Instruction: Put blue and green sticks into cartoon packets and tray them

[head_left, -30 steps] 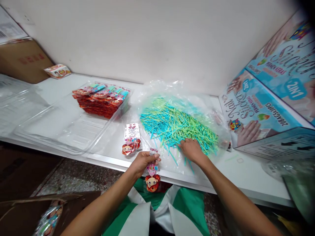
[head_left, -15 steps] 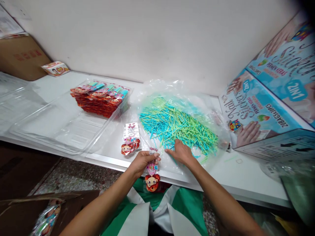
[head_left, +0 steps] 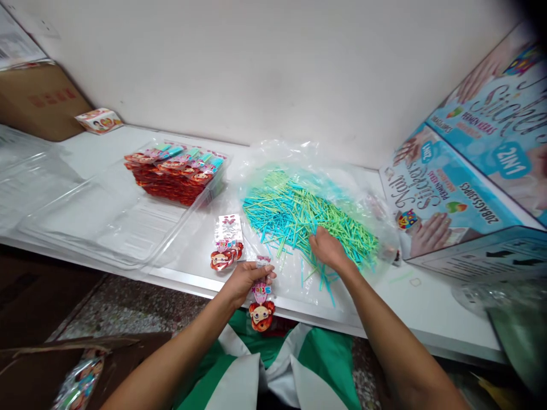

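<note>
Two hands: both bare, over the near half of the white table [head_left: 436, 307].
Left hand [head_left: 248, 279]: nearly closed, thumb against fingers, pinching the upper end of a printed packet [head_left: 261, 310].
Held packet: at the table's front edge, hanging down; "Stick" lettering, red-haired cartoon face at the bottom.
Right hand [head_left: 327, 249]: fingers curled, mostly closed, fingertips at the near side of the stick pile; can't tell if any are gripped.
Stick pile [head_left: 299, 208]: thin blue and green sticks, heaped on clear plastic film [head_left: 294, 152]; a few strays lie apart, toward the table edge.
Small packet stack [head_left: 226, 245]: flat on table, just beyond and left of left hand; same face design.
Clear tray [head_left: 81, 230]: left part of table; big stack of packets [head_left: 171, 179] at its far right end, blue and green sticks showing in the top ones.
Right side: blue "Nail Stickers" cartons [head_left: 448, 199].
Far left: brown carton [head_left: 43, 105], small printed box [head_left: 99, 121] just beside it.
Lower left: open brown box [head_left: 137, 356], shiny printed packaging [head_left: 81, 384] inside.
</note>
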The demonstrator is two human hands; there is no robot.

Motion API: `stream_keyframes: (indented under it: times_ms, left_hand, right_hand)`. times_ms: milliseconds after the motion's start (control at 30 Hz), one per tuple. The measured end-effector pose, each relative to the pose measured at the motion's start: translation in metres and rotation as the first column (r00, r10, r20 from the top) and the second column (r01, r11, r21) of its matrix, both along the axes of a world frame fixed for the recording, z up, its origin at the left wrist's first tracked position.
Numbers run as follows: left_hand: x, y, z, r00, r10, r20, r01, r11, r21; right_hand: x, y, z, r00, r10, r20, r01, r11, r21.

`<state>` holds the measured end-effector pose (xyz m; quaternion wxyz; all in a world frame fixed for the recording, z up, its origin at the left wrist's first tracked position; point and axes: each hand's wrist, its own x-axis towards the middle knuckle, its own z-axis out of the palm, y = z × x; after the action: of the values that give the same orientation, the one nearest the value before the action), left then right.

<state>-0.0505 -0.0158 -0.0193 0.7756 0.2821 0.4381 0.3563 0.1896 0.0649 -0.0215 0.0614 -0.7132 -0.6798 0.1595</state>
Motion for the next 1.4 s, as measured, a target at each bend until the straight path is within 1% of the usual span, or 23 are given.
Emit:
stream_keyframes:
  times_ms: [167, 300, 433, 533, 567, 600, 667, 733, 767, 800, 900, 1033, 1167, 1300, 1400]
  left_hand:
    - [0.001, 0.003, 0.003, 1.000, -0.004, 0.000, 0.004, 1.000, -0.007]
    - [-0.001, 0.004, 0.001, 1.000, 0.017, -0.011, -0.017, 1.000, -0.011]
    - [-0.001, 0.004, -0.001, 1.000, 0.008, -0.025, -0.009, 1.000, -0.020]
    - [0.001, 0.005, -0.001, 1.000, 0.010, -0.018, -0.010, 1.000, -0.014]
    - [0.002, 0.005, -0.001, 1.000, 0.012, -0.015, -0.012, 1.000, -0.013]
    - [0.002, 0.005, -0.001, 1.000, 0.012, -0.014, -0.012, 1.000, -0.012]
    - [0.003, 0.005, -0.001, 1.000, 0.012, -0.019, -0.013, 1.000, -0.013]
    - [0.002, 0.004, -0.002, 1.000, 0.014, -0.028, -0.014, 1.000, -0.015]
    - [0.002, 0.004, -0.002, 0.999, 0.015, -0.033, -0.016, 1.000, -0.012]
    - [0.002, 0.003, -0.003, 0.999, 0.015, -0.036, -0.015, 1.000, -0.006]
    - [0.003, 0.000, -0.005, 1.000, -0.001, -0.023, 0.001, 1.000, 0.004]
    - [0.006, -0.003, -0.007, 1.000, -0.012, -0.002, 0.012, 1.000, -0.023]
    - [0.006, -0.003, -0.005, 1.000, -0.009, -0.012, 0.010, 1.000, 0.012]
    - [0.000, -0.003, -0.002, 1.000, 0.005, -0.018, -0.005, 1.000, 0.014]
    - [-0.005, -0.003, -0.004, 1.000, 0.009, -0.009, -0.009, 1.000, 0.024]
  right_hand:
    - [0.001, 0.006, -0.012, 0.973, -0.082, -0.215, 0.092, 0.995, 0.034]
    - [0.003, 0.007, -0.019, 0.904, -0.123, -0.410, 0.155, 0.987, 0.046]
    - [0.006, 0.007, -0.018, 0.838, -0.121, -0.533, 0.194, 0.977, 0.083]
    - [0.009, 0.006, -0.012, 0.823, -0.080, -0.563, 0.175, 0.978, 0.116]
    - [0.009, 0.005, -0.009, 0.831, -0.064, -0.553, 0.158, 0.980, 0.124]
    - [0.008, 0.005, -0.007, 0.863, -0.051, -0.502, 0.133, 0.983, 0.129]
    - [0.004, 0.003, -0.002, 0.947, -0.036, -0.320, 0.081, 0.989, 0.127]
    - [-0.004, 0.000, 0.001, 0.995, -0.022, -0.102, 0.031, 0.996, 0.088]
    - [-0.008, -0.001, 0.001, 1.000, -0.015, -0.023, 0.016, 0.998, 0.058]
    - [-0.013, -0.003, 0.001, 1.000, -0.008, 0.015, 0.007, 1.000, 0.028]
    - [-0.029, -0.005, -0.002, 0.997, 0.016, 0.080, -0.013, 0.999, -0.039]
    - [-0.049, -0.003, -0.011, 0.994, 0.033, 0.102, -0.024, 0.996, -0.087]
    - [-0.058, 0.003, -0.014, 0.996, 0.034, 0.084, -0.023, 0.992, -0.127]
    - [-0.047, 0.006, -0.009, 1.000, -0.019, -0.023, 0.016, 0.989, -0.146]
    - [-0.031, 0.006, -0.004, 0.976, -0.082, -0.204, 0.052, 0.988, -0.147]
